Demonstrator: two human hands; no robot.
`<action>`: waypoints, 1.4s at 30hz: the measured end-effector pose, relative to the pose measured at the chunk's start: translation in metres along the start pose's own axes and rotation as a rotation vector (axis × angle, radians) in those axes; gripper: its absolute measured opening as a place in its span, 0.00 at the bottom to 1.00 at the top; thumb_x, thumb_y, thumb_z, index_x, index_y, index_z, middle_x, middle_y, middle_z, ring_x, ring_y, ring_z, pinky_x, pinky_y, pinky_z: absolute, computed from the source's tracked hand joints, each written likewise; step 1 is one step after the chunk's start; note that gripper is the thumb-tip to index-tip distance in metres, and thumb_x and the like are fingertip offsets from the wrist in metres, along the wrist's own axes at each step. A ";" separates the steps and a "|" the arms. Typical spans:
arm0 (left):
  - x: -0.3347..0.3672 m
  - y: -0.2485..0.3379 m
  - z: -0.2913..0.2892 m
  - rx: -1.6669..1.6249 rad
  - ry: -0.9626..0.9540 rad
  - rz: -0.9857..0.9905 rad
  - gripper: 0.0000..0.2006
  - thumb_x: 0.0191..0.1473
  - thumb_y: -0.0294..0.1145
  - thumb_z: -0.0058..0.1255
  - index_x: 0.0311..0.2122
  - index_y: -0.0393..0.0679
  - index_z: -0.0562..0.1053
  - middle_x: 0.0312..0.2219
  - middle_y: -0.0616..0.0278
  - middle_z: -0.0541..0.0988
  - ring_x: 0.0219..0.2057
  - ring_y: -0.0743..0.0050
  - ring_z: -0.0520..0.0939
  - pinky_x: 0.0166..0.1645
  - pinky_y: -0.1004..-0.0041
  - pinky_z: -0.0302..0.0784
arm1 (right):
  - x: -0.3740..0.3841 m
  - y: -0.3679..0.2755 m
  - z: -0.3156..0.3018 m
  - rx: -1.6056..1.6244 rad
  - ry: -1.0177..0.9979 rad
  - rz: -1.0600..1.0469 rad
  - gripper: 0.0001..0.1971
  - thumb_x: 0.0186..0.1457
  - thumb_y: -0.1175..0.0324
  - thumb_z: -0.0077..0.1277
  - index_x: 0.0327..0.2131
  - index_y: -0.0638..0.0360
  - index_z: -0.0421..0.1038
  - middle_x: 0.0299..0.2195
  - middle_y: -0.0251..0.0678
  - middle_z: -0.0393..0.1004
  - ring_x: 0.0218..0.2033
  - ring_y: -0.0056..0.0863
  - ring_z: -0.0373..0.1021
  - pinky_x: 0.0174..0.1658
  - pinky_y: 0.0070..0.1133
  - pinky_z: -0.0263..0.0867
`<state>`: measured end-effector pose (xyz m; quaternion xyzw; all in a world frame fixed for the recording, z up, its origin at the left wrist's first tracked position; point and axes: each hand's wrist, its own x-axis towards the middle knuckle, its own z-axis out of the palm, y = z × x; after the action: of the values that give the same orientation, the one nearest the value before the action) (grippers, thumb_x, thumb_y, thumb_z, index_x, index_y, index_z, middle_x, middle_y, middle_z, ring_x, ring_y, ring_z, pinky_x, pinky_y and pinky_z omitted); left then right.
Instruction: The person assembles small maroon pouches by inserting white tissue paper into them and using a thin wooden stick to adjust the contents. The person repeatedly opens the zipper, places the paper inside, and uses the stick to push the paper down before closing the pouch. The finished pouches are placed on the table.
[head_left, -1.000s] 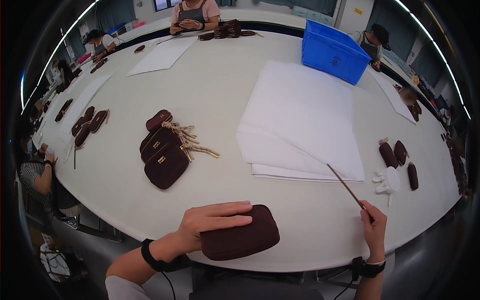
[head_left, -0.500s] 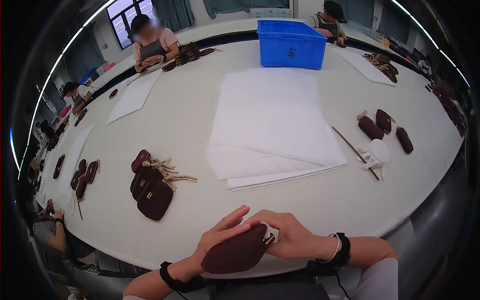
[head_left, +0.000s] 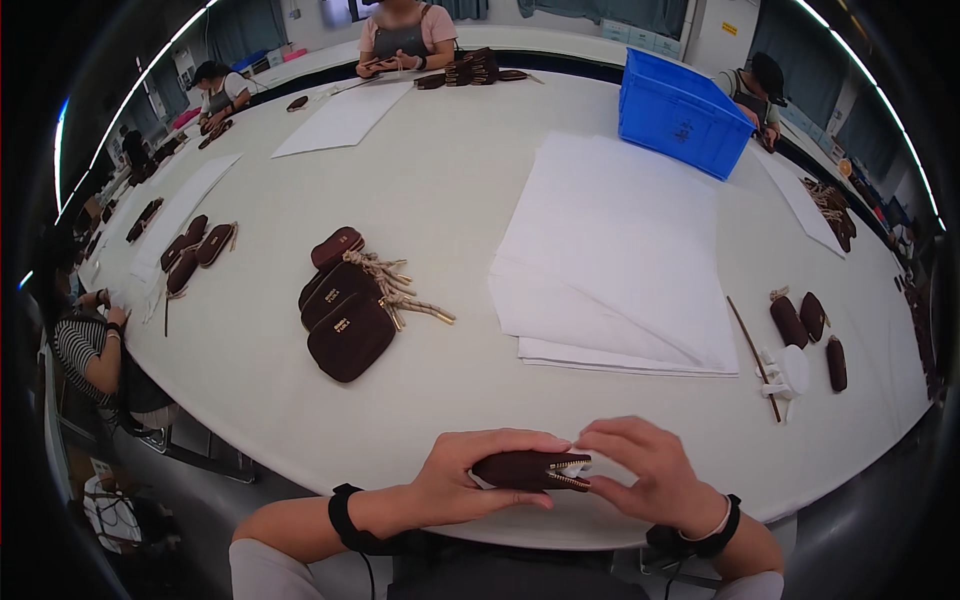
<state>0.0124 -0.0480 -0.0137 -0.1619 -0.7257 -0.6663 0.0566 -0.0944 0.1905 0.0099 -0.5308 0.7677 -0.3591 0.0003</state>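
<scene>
A dark maroon zip pouch (head_left: 510, 472) lies sideways above the table's near edge. Its gold-toothed zipper gapes at the right end, and something white (head_left: 574, 469) shows inside. My left hand (head_left: 448, 482) wraps the pouch from the left, fingers along the top and thumb below. At the unzipped end, my right hand (head_left: 655, 478) curves round the mouth, its thumb at the lower zipper edge and its fingertips at the upper one. To the left on the table rests a group of maroon pouches (head_left: 350, 335) with beige cord pulls tipped in gold.
White sheets (head_left: 620, 250) lie stacked mid-table, with a blue crate (head_left: 680, 115) behind. At right are a thin brown stick (head_left: 752, 355), white material (head_left: 790, 370) and small maroon pouches (head_left: 788, 322). Co-workers sit around the table, including one in a striped top (head_left: 85, 345).
The pouch has turned, so its unzipped mouth now faces right. My left hand has closed round its body, and my right hand has shifted to the mouth. The view has swung left.
</scene>
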 end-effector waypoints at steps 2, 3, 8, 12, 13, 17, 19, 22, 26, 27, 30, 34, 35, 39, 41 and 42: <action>-0.006 0.002 -0.002 0.023 0.040 -0.029 0.29 0.46 0.26 0.70 0.55 0.39 0.73 0.49 0.53 0.80 0.51 0.64 0.82 0.56 0.69 0.79 | -0.011 0.027 -0.035 -0.225 0.043 0.183 0.30 0.46 0.63 0.69 0.53 0.58 0.72 0.53 0.47 0.70 0.53 0.46 0.68 0.53 0.34 0.68; -0.010 0.004 -0.003 0.042 0.081 -0.047 0.29 0.47 0.29 0.70 0.55 0.42 0.73 0.48 0.56 0.81 0.48 0.67 0.83 0.54 0.71 0.79 | -0.027 0.057 -0.048 -0.393 0.109 0.288 0.32 0.49 0.63 0.66 0.57 0.58 0.68 0.58 0.50 0.65 0.58 0.50 0.64 0.59 0.37 0.63; -0.012 0.010 -0.001 0.017 0.180 -0.220 0.28 0.53 0.36 0.67 0.58 0.46 0.71 0.44 0.62 0.82 0.42 0.75 0.83 0.49 0.75 0.78 | -0.171 0.210 -0.117 -0.822 0.115 0.727 0.28 0.61 0.68 0.52 0.63 0.61 0.58 0.62 0.55 0.60 0.62 0.54 0.58 0.64 0.39 0.56; -0.024 0.004 -0.002 -0.074 0.227 -0.387 0.24 0.57 0.37 0.63 0.57 0.45 0.71 0.45 0.62 0.80 0.45 0.77 0.81 0.50 0.75 0.77 | -0.162 0.210 -0.119 -0.797 0.125 0.691 0.18 0.59 0.73 0.51 0.53 0.63 0.66 0.49 0.48 0.70 0.51 0.49 0.67 0.53 0.38 0.64; -0.027 0.001 -0.001 -0.090 0.245 -0.407 0.23 0.58 0.37 0.62 0.56 0.45 0.71 0.45 0.62 0.80 0.46 0.77 0.81 0.51 0.75 0.77 | -0.156 0.209 -0.119 -0.770 0.114 0.713 0.15 0.59 0.74 0.51 0.50 0.63 0.67 0.45 0.46 0.71 0.48 0.49 0.68 0.50 0.37 0.66; -0.039 -0.011 0.003 -0.106 0.260 -0.472 0.20 0.60 0.37 0.59 0.55 0.44 0.71 0.45 0.62 0.79 0.47 0.75 0.80 0.52 0.74 0.77 | -0.155 0.209 -0.119 -0.858 0.143 0.645 0.09 0.58 0.75 0.51 0.43 0.62 0.66 0.37 0.44 0.70 0.40 0.48 0.69 0.43 0.38 0.66; -0.044 -0.015 0.001 -0.083 0.240 -0.495 0.19 0.61 0.37 0.58 0.54 0.42 0.72 0.46 0.61 0.79 0.48 0.75 0.80 0.52 0.74 0.77 | -0.148 0.195 -0.118 -0.861 0.209 0.704 0.08 0.62 0.74 0.47 0.45 0.62 0.66 0.39 0.45 0.72 0.41 0.48 0.71 0.44 0.36 0.67; -0.051 -0.016 -0.001 -0.086 0.228 -0.526 0.19 0.61 0.35 0.58 0.54 0.40 0.72 0.47 0.59 0.79 0.49 0.73 0.80 0.53 0.73 0.76 | -0.137 0.166 -0.116 -0.914 0.324 0.608 0.09 0.67 0.72 0.41 0.47 0.62 0.68 0.38 0.45 0.74 0.40 0.47 0.73 0.43 0.34 0.68; -0.055 -0.020 -0.003 -0.105 0.242 -0.472 0.17 0.62 0.31 0.56 0.53 0.37 0.72 0.49 0.56 0.79 0.50 0.72 0.80 0.54 0.72 0.76 | -0.107 0.085 -0.096 -0.637 0.378 0.624 0.08 0.64 0.74 0.46 0.44 0.64 0.72 0.30 0.46 0.74 0.31 0.43 0.73 0.36 0.29 0.68; -0.057 -0.023 -0.002 -0.130 0.258 -0.467 0.16 0.62 0.30 0.55 0.53 0.37 0.72 0.49 0.55 0.79 0.50 0.71 0.80 0.54 0.72 0.76 | -0.092 0.054 -0.084 -0.433 0.316 0.655 0.08 0.62 0.74 0.49 0.43 0.64 0.73 0.27 0.45 0.74 0.27 0.41 0.72 0.33 0.27 0.67; -0.059 -0.027 -0.004 -0.177 0.280 -0.431 0.15 0.63 0.29 0.53 0.53 0.37 0.72 0.50 0.54 0.79 0.52 0.69 0.80 0.56 0.70 0.75 | -0.077 0.003 -0.045 -0.171 -0.102 0.533 0.09 0.52 0.77 0.58 0.39 0.59 0.78 0.20 0.36 0.72 0.18 0.32 0.67 0.23 0.24 0.62; -0.060 -0.034 -0.010 -0.219 0.253 -0.384 0.15 0.62 0.27 0.53 0.53 0.37 0.73 0.51 0.53 0.78 0.54 0.65 0.78 0.59 0.67 0.72 | -0.079 -0.004 -0.001 0.019 -0.104 0.505 0.14 0.48 0.78 0.60 0.40 0.54 0.80 0.17 0.31 0.71 0.14 0.26 0.65 0.18 0.21 0.58; -0.060 -0.035 -0.011 -0.233 0.240 -0.380 0.15 0.62 0.27 0.53 0.53 0.37 0.73 0.51 0.53 0.78 0.54 0.64 0.78 0.59 0.67 0.72 | -0.079 -0.004 0.004 0.047 -0.098 0.502 0.14 0.48 0.78 0.60 0.40 0.54 0.80 0.17 0.31 0.71 0.14 0.26 0.65 0.18 0.20 0.57; -0.059 -0.034 -0.016 -0.237 0.203 -0.379 0.15 0.63 0.33 0.53 0.52 0.38 0.72 0.52 0.48 0.76 0.54 0.62 0.77 0.59 0.65 0.72 | -0.071 -0.002 0.011 0.114 -0.132 0.477 0.14 0.48 0.78 0.60 0.41 0.54 0.81 0.16 0.31 0.70 0.14 0.25 0.65 0.18 0.20 0.57; -0.061 -0.032 -0.017 -0.239 0.194 -0.386 0.16 0.63 0.35 0.53 0.52 0.38 0.71 0.52 0.46 0.76 0.54 0.61 0.77 0.59 0.64 0.73 | -0.068 0.000 0.011 0.134 -0.156 0.476 0.14 0.49 0.78 0.60 0.41 0.54 0.81 0.16 0.31 0.70 0.14 0.25 0.65 0.18 0.20 0.57; -0.060 -0.032 -0.016 -0.248 0.191 -0.386 0.16 0.63 0.35 0.54 0.52 0.38 0.72 0.52 0.46 0.76 0.54 0.61 0.77 0.59 0.64 0.73 | -0.067 0.002 0.011 0.149 -0.155 0.479 0.13 0.49 0.78 0.60 0.40 0.53 0.81 0.16 0.31 0.70 0.14 0.25 0.65 0.18 0.20 0.57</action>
<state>0.0570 -0.0758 -0.0603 0.0377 -0.6472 -0.7610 -0.0238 -0.0621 0.2395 -0.0250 -0.3584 0.8404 -0.3628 0.1833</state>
